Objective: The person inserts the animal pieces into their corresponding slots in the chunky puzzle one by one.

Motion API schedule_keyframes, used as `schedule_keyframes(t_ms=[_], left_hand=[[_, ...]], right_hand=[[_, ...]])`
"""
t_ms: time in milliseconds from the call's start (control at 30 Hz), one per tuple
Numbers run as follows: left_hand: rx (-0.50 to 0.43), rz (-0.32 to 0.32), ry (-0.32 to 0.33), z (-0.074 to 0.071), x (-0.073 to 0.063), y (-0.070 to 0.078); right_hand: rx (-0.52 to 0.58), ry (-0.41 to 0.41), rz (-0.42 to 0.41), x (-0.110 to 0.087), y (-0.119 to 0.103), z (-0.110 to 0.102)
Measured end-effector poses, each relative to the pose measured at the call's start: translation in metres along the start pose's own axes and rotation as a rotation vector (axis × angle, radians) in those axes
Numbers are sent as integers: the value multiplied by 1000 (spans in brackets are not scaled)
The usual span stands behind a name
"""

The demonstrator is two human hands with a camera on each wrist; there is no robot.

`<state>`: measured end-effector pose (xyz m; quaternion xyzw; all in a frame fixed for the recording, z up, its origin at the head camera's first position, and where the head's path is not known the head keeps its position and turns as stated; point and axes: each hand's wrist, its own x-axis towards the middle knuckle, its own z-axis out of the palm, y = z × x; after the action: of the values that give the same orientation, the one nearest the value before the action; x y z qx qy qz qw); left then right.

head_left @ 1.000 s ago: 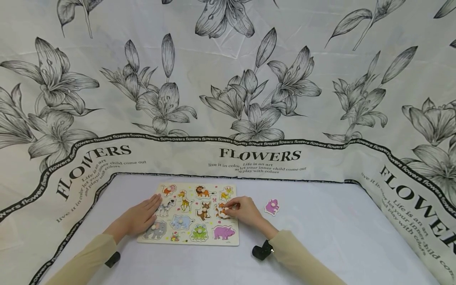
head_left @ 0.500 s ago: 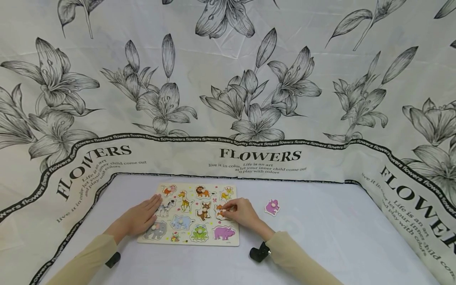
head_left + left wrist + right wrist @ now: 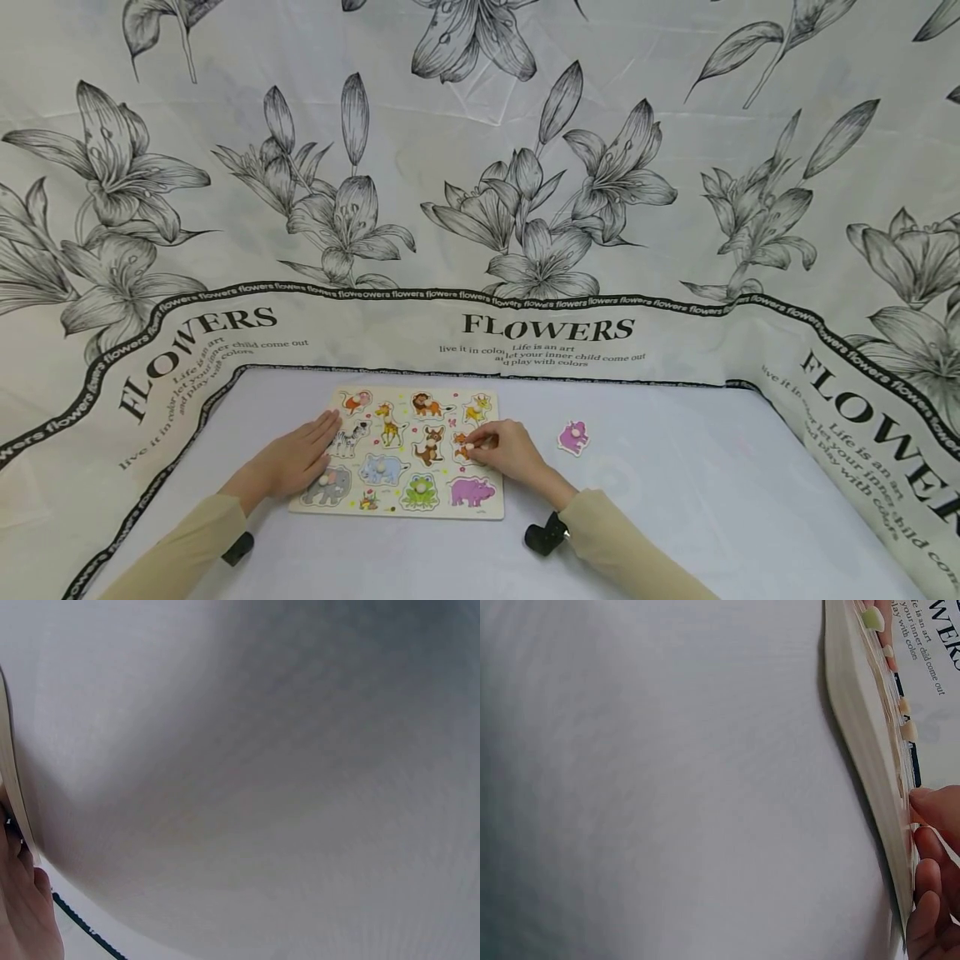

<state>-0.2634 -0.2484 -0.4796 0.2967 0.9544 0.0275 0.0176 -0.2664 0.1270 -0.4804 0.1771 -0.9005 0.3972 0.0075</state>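
A wooden animal puzzle board (image 3: 405, 510) with knobbed pieces lies on the white table. My left hand (image 3: 296, 457) rests with extended fingers on its left edge, beside the zebra piece (image 3: 349, 437) and the grey elephant piece (image 3: 327, 485). At the board's right side, my right hand (image 3: 510, 450) pinches an orange animal puzzle piece (image 3: 461, 445) by its knob, over the slot there; the fingers partly cover it. In the right wrist view the thumb (image 3: 936, 804) and curled fingers are at the board's edge (image 3: 859, 750). The left wrist view catches only part of the left hand (image 3: 26, 907).
A purple hippo piece (image 3: 573, 437) lies on the table right of the board. Giraffe (image 3: 387, 423), kangaroo (image 3: 431, 445), frog (image 3: 419, 490) and several other pieces sit in the board. A flower-printed cloth (image 3: 547, 333) stands behind and along the sides.
My right hand has shifted the orange piece slightly left, and its wrist has moved a little left too. The left hand and the purple hippo piece stay put.
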Motion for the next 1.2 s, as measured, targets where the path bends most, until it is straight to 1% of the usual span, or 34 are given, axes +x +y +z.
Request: schedule_keyframes(t_ms=[133, 333, 567, 667, 1000, 1200], left_hand=[[0, -1, -3, 0, 1, 0], [-2, -3, -7, 1, 1, 0], [-2, -1, -1, 1, -1, 0], [-2, 2, 2, 1, 0, -1], [10, 6, 12, 0, -1, 1], [2, 11, 15, -2, -1, 4]], right_hand=[[11, -22, 0, 0, 1, -1], [24, -69, -29, -3, 1, -6], [68, -142, -19, -8, 0, -13], [76, -161, -28, -11, 1, -15], [116, -168, -55, -25, 5, -25], [85, -165, -60, -35, 12, -34]])
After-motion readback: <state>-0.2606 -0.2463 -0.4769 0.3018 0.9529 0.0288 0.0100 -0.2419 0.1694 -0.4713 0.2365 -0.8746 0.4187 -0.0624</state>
